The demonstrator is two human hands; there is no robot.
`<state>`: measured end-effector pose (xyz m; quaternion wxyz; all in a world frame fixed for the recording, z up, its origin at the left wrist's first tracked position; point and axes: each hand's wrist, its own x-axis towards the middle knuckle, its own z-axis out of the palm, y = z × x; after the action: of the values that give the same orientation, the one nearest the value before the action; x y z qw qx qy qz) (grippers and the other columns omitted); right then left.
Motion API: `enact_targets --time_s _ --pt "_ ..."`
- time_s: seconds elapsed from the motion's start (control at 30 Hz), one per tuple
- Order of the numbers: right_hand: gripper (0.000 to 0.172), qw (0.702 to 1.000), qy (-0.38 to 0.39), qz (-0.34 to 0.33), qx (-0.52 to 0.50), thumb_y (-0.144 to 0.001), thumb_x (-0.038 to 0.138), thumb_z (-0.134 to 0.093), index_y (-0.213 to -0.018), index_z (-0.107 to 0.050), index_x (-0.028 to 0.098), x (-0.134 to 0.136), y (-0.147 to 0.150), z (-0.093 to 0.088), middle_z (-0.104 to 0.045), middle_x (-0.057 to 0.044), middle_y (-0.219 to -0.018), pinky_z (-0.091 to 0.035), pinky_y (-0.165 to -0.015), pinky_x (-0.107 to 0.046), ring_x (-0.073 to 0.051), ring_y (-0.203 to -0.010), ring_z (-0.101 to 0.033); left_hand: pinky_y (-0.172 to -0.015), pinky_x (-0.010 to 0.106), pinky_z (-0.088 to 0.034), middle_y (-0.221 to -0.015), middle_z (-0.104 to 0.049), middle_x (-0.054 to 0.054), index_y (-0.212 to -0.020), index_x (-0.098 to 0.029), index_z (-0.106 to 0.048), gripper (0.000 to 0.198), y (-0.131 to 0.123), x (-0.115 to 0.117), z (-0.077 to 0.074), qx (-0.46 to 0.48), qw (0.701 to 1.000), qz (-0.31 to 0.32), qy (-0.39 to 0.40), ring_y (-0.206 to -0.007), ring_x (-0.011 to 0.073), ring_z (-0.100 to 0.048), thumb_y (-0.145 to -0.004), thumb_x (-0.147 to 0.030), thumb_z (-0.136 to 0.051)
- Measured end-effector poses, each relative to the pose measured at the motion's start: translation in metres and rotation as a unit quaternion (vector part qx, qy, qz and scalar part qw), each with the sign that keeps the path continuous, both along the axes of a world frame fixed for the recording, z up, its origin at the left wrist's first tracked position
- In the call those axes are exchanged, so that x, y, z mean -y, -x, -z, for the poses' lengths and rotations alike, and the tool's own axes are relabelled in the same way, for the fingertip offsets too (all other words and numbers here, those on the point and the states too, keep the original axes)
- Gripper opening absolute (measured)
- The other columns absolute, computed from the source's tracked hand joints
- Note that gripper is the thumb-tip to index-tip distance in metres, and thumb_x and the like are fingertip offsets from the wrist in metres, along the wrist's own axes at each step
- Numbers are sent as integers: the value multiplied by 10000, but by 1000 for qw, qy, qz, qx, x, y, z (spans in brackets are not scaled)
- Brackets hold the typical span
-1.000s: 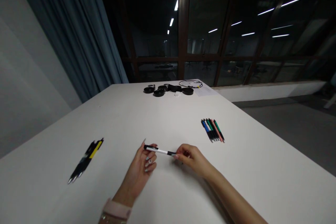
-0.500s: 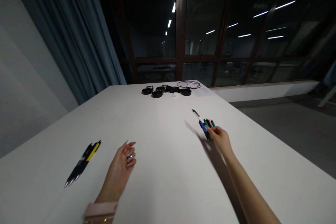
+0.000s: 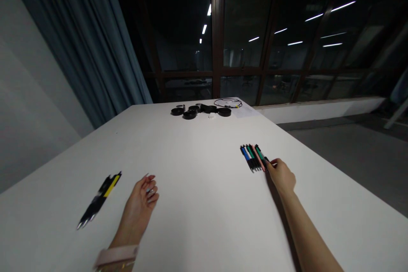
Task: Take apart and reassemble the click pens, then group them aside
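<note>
Toward the right of the table lies a row of several pens (image 3: 250, 158), blue, white, green and pink, side by side. At its right end is a green pen (image 3: 260, 152) with a dark grip. My right hand (image 3: 281, 175) has its fingertips closed on the lower end of that pen, which touches or nearly touches the table. My left hand (image 3: 142, 197) hovers at the left, palm up, fingers loosely bent and holding nothing. Left of it lies a small group of black pens (image 3: 95, 204), one with a yellow barrel (image 3: 112, 185).
Several black tape-like rolls (image 3: 190, 114) sit at the table's far end. Close by are a small white object (image 3: 212, 115), a coiled black cable (image 3: 219, 101) and a pale sheet (image 3: 245, 112). Behind stand dark windows (image 3: 248, 21) and a blue curtain (image 3: 95, 42).
The white pen that my right hand held over the row now lies among the others. That hand has shifted right to the green pen at the end. My left hand moved slightly left.
</note>
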<state>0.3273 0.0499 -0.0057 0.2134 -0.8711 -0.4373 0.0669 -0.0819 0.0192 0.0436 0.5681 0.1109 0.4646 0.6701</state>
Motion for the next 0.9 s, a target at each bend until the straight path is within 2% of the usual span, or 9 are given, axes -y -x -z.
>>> enact_targets --time_s 0.23,0.5,0.67,0.73,0.83,0.9 --pt "331 1000 5 -12 20 -922 459 -453 -1034 -622 197 -1 -3 3 -701 -115 -1050 -426 -709 -338 -282 -937 -673 -306 128 -281 -553 -421 -79 -735 -154 -589 176 -2 2 0 -4 1000 -2 8 -383 32 -384 -889 -156 -505" --pt "330 999 -4 -19 30 -929 432 -442 -1039 -616 174 0 0 5 -672 -131 -1051 -426 -692 -345 -292 -907 -668 -302 129 -276 -542 -414 -83 -732 -157 -587 179 0 1 1 1 1000 3 14 -372 31 -373 -893 -175 -509" --pt "342 999 -33 -22 37 -953 402 -399 -1052 -618 160 1 1 -6 -657 -136 -1033 -414 -685 -333 -271 -881 -656 -297 127 -271 -541 -418 -82 -719 -161 -570 183 -1 0 1 1 1000 -5 14 -372 32 -373 -891 -175 -510" --pt "301 996 -61 -52 35 -957 370 -404 -1036 -619 175 0 12 -14 -667 -106 -998 -406 -686 -312 -239 -849 -649 -298 128 -273 -543 -422 -81 -712 -162 -562 192 -2 -1 3 4 1000 1 15 -372 32 -376 -895 -184 -508" --pt "270 978 -130 -164 1 -952 367 -424 -899 -623 193 4 48 -25 -681 -67 -830 -376 -632 -293 -219 -740 -630 -299 126 -265 -539 -421 -81 -695 -165 -548 205 -3 -1 5 2 1000 11 24 -364 28 -367 -894 -192 -514" --pt "282 956 -154 -245 -46 -961 375 -413 -855 -607 200 10 82 -27 -683 -54 -803 -369 -618 -278 -197 -696 -619 -301 124 -257 -542 -431 -79 -691 -165 -545 200 -4 -1 6 -3 999 12 30 -364 26 -365 -888 -190 -522"
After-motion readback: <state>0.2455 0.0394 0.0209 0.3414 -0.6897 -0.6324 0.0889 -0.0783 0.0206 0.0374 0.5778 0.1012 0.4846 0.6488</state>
